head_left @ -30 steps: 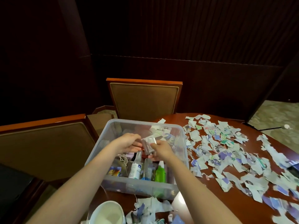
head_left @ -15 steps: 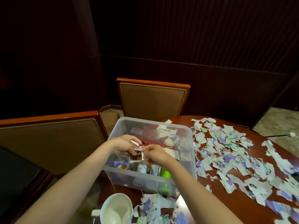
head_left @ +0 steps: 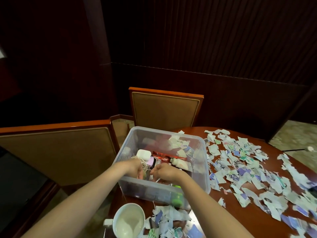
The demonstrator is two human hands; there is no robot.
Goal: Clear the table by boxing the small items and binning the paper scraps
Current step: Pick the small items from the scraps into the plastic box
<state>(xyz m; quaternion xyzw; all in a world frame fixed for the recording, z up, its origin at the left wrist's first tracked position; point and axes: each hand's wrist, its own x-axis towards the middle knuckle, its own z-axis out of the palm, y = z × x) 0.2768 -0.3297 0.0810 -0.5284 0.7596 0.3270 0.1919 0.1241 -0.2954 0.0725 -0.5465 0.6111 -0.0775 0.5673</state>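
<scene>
Left hand (head_left: pixel 135 169) and right hand (head_left: pixel 167 172), raised a second ago, now reach into the clear plastic box (head_left: pixel 171 130); we cannot tell whether their curled fingers pinch the packet. Paper scraps (head_left: pixel 248 170) still cover the counter (head_left: pixel 192 133).

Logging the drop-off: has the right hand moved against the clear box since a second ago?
Yes. The right hand has sunk from above the clear box to inside it, by its near wall.
</scene>
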